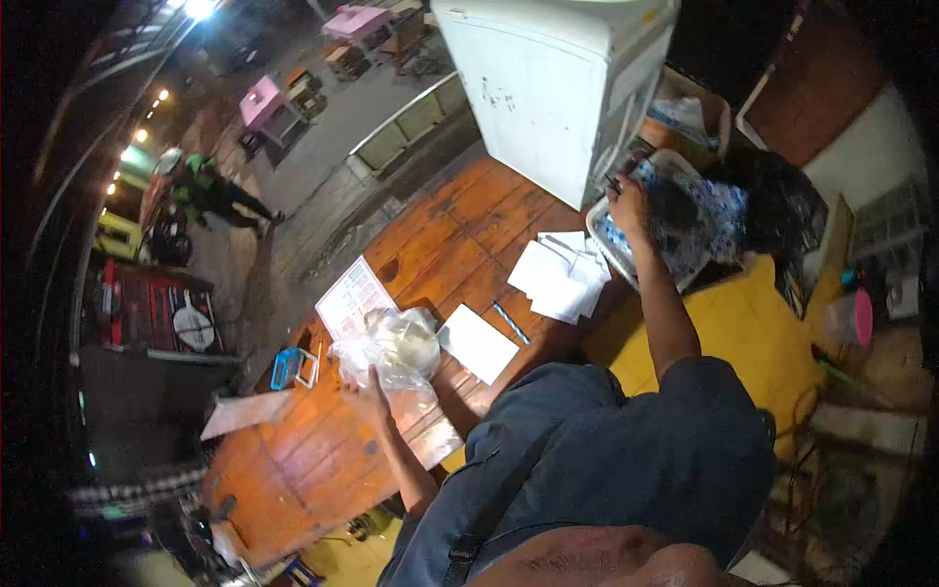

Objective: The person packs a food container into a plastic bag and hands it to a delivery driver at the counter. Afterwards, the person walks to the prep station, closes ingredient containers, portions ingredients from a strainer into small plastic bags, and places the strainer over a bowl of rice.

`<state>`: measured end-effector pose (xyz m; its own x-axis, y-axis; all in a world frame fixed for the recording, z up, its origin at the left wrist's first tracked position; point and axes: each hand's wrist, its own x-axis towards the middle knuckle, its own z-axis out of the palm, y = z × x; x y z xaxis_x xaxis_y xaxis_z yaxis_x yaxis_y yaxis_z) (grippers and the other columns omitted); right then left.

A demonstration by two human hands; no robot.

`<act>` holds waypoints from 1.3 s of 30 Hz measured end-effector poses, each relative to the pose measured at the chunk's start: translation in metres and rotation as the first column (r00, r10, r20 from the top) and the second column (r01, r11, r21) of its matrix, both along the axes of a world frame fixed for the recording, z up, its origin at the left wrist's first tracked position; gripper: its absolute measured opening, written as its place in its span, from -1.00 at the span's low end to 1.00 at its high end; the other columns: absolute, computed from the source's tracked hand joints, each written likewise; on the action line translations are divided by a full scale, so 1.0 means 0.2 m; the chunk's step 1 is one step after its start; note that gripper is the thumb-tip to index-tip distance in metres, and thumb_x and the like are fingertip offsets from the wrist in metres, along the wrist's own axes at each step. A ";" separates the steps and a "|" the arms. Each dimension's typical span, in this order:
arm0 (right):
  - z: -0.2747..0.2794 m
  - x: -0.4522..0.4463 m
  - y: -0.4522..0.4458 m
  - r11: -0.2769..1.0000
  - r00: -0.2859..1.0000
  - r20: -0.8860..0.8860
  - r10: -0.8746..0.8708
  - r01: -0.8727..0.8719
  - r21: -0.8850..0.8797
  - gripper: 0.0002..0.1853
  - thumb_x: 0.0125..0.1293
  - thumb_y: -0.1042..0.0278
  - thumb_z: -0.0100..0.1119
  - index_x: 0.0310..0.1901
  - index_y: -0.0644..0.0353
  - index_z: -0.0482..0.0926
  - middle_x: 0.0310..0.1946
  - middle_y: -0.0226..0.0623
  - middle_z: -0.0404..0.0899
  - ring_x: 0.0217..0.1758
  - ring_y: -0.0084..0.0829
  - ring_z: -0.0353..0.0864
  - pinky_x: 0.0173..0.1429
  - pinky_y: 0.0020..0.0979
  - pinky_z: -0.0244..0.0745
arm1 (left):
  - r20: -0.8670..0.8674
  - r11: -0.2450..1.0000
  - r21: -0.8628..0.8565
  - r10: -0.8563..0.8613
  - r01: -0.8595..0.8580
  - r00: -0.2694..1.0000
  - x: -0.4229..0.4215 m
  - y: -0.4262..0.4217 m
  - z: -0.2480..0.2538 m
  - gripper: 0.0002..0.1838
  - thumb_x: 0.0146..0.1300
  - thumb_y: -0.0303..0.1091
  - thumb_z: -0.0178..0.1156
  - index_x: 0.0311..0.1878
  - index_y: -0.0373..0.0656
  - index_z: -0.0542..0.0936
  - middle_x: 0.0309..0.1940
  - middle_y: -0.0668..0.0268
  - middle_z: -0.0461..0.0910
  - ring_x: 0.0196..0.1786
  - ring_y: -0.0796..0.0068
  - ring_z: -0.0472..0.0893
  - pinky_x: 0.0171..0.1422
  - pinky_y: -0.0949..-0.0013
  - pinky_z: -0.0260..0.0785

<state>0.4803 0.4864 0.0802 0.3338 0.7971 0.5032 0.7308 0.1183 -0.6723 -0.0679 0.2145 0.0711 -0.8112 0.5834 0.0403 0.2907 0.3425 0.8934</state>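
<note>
A clear plastic bag (396,342) with something pale inside rests on the wooden table (460,230). My left hand (368,399) is at the bag's near edge, its fingers closed on the plastic. My right hand (627,207) reaches over the rim of a white plastic basket (599,235). Its fingers are closed around a small dark object, too small to name. Blue-and-white packets (719,210) and dark plastic lie in the basket. Between my hands are a white paper pad (478,344), a blue pen (511,323) and a loose pile of white papers (558,279).
A tall white cabinet-like box (538,88) stands on the table's far side. A printed sheet (356,298) lies beyond the bag, with a blue holder (288,368) to its left. A person in green (205,186) walks outside, near pink tables (262,103).
</note>
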 end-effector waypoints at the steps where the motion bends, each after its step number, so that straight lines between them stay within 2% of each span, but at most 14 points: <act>1: -0.04 0.01 0.07 0.999 0.979 0.201 -0.037 0.041 -0.014 -0.78 0.22 0.27 0.07 -0.24 0.22 0.59 -0.32 -0.07 0.61 -0.20 -0.07 0.59 -0.07 -0.21 0.45 | -0.352 0.999 -0.040 -0.005 -0.009 0.936 0.02 0.01 -0.02 -0.29 0.05 -0.18 0.32 0.21 -0.27 0.25 -0.06 0.05 0.46 -0.01 0.06 0.48 0.13 0.16 0.30; 2: -0.07 0.03 0.14 0.997 0.915 0.399 -0.066 0.078 -0.015 -0.78 0.21 0.26 0.07 -0.24 0.22 0.59 -0.31 -0.07 0.61 -0.18 -0.05 0.58 -0.06 -0.18 0.44 | -0.654 0.995 -0.091 -0.027 -0.044 0.756 0.04 0.00 -0.05 -0.27 0.02 -0.32 0.34 0.23 -0.29 0.23 -0.02 0.00 0.45 0.03 0.02 0.47 0.17 0.16 0.28; 4: 0.04 0.02 0.10 0.924 0.961 0.246 0.124 -0.022 -0.381 -0.78 0.19 0.27 0.09 -0.25 0.20 0.60 -0.30 -0.03 0.60 -0.17 -0.05 0.56 -0.04 -0.17 0.42 | -0.600 0.992 -0.129 -0.069 -0.011 0.797 0.11 -0.05 0.03 -0.30 0.00 -0.41 0.26 0.23 -0.30 0.22 0.00 -0.08 0.44 0.05 -0.03 0.46 0.17 0.15 0.28; 13: 0.52 -0.53 -0.43 0.932 0.748 -0.558 0.359 -0.324 0.164 -0.84 0.19 0.54 0.07 -0.24 0.35 0.62 -0.17 -0.14 0.57 -0.07 -0.25 0.55 0.07 -0.28 0.45 | -0.422 0.984 -0.044 0.137 -0.171 0.896 0.10 -0.17 0.24 -0.50 0.02 -0.57 0.05 0.12 -0.32 0.33 -0.19 -0.14 0.50 -0.17 -0.11 0.51 -0.07 0.09 0.35; 15: 0.60 -0.83 -0.55 0.634 0.693 0.067 0.718 -0.690 0.350 -0.83 0.10 0.65 0.11 -0.25 0.35 0.62 -0.22 -0.18 0.58 -0.10 -0.27 0.56 0.04 -0.31 0.48 | -0.285 0.981 -0.015 0.182 -0.194 0.941 0.08 -0.16 0.36 -0.56 0.04 -0.58 0.05 0.07 -0.33 0.38 -0.17 -0.07 0.49 -0.18 0.03 0.52 -0.05 0.20 0.36; 16: 0.72 -1.09 -0.73 0.620 0.464 -0.467 0.753 -0.738 0.267 -0.85 0.09 0.65 0.10 -0.30 0.31 0.62 -0.24 -0.18 0.62 -0.05 -0.23 0.56 0.10 -0.20 0.41 | -0.196 0.983 0.065 0.183 -0.174 0.963 0.07 -0.17 0.37 -0.58 0.04 -0.58 0.06 0.05 -0.32 0.39 -0.18 -0.02 0.50 -0.19 0.11 0.51 -0.05 0.24 0.36; 18: 0.62 -1.45 -0.82 0.109 -0.051 -0.292 0.955 -0.856 0.506 -0.83 0.07 0.62 0.13 -0.26 0.31 0.60 -0.12 -0.17 0.60 0.00 -0.19 0.55 0.09 -0.20 0.46 | -0.335 0.926 0.372 0.207 -0.073 0.919 0.00 -0.15 0.23 -0.62 0.06 -0.61 0.08 0.01 -0.32 0.42 -0.18 0.10 0.51 -0.14 0.29 0.50 0.00 0.32 0.34; 21: 0.43 -1.96 -0.98 -0.122 -0.090 0.227 0.970 -0.984 0.131 -0.77 0.02 0.48 0.13 -0.23 0.24 0.59 -0.15 -0.21 0.58 0.04 -0.22 0.52 0.06 -0.32 0.49 | -0.193 0.896 0.440 0.164 -0.064 0.967 -0.02 -0.14 0.20 -0.65 0.12 -0.65 0.03 0.03 -0.33 0.42 -0.16 0.13 0.52 -0.08 0.34 0.50 0.07 0.36 0.34; 23: 0.21 -2.11 -0.96 0.021 -0.039 0.395 0.918 -0.989 -0.147 -0.66 -0.01 0.48 0.12 -0.11 0.15 0.56 0.05 -0.28 0.48 0.12 -0.19 0.46 0.15 -0.32 0.43 | -0.143 0.909 0.398 0.191 -0.120 0.971 -0.07 -0.18 0.15 -0.75 0.22 -0.54 0.08 -0.03 -0.33 0.44 -0.15 0.15 0.53 -0.15 0.39 0.53 0.00 0.35 0.40; 29: 0.45 -1.62 -0.93 0.344 0.346 -0.007 0.938 -0.932 0.117 -0.68 0.21 0.43 0.13 0.03 0.20 0.50 0.10 -0.14 0.44 0.14 -0.20 0.45 0.12 -0.31 0.43 | 0.108 0.884 0.462 0.019 -0.067 0.994 -0.05 -0.19 0.38 -0.87 0.31 -0.41 0.06 -0.18 -0.27 0.47 -0.44 0.30 0.49 -0.44 0.58 0.47 -0.39 0.53 0.33; 32: 0.31 -1.19 -0.92 0.596 0.355 -0.584 0.730 -0.749 0.290 -0.92 0.26 0.54 0.02 -0.26 0.20 0.52 -0.20 -0.24 0.60 -0.02 -0.31 0.58 0.12 -0.31 0.46 | 0.050 0.903 0.429 -0.040 0.015 0.998 -0.10 -0.10 0.36 -0.84 0.33 -0.36 0.04 -0.22 -0.27 0.48 -0.48 0.33 0.45 -0.48 0.61 0.41 -0.42 0.56 0.25; 33: 0.32 -0.96 -0.89 0.643 0.626 -0.160 0.764 -0.717 0.269 -0.86 0.34 0.55 -0.14 -0.28 0.21 0.47 -0.14 -0.22 0.57 -0.14 -0.40 0.59 -0.01 -0.33 0.50 | 0.043 0.902 0.432 -0.021 0.000 0.999 -0.08 -0.08 0.35 -0.82 0.34 -0.33 0.03 -0.23 -0.27 0.48 -0.49 0.34 0.44 -0.48 0.62 0.39 -0.42 0.56 0.22; 36: 0.20 -0.47 -0.89 0.971 0.824 -0.518 0.229 -0.231 0.061 -0.75 0.37 0.42 -0.15 0.03 0.22 0.41 -0.06 -0.21 0.50 -0.29 -0.51 0.52 -0.22 -0.50 0.45 | -0.249 0.925 0.378 0.047 0.052 0.967 0.00 0.00 0.43 -0.72 0.32 -0.29 0.05 -0.08 -0.35 0.49 -0.38 0.19 0.54 -0.37 0.45 0.50 -0.29 0.42 0.36; 39: 0.27 0.00 -0.85 0.999 0.972 -0.236 0.013 -0.001 0.048 -0.67 0.39 0.33 -0.07 0.14 0.22 0.35 -0.11 -0.20 0.50 -0.26 -0.46 0.55 -0.17 -0.48 0.47 | -0.475 0.977 0.203 0.041 0.064 0.879 0.04 0.01 0.46 -0.59 0.30 -0.28 0.04 0.10 -0.40 0.44 -0.16 0.00 0.57 -0.20 0.25 0.58 -0.14 0.26 0.43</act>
<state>0.4804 0.3157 0.1345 0.4423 0.7773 0.4474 0.5506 0.1584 -0.8196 -0.0596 0.2160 0.1631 -0.6567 0.5284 0.5381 0.6996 0.1603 0.6963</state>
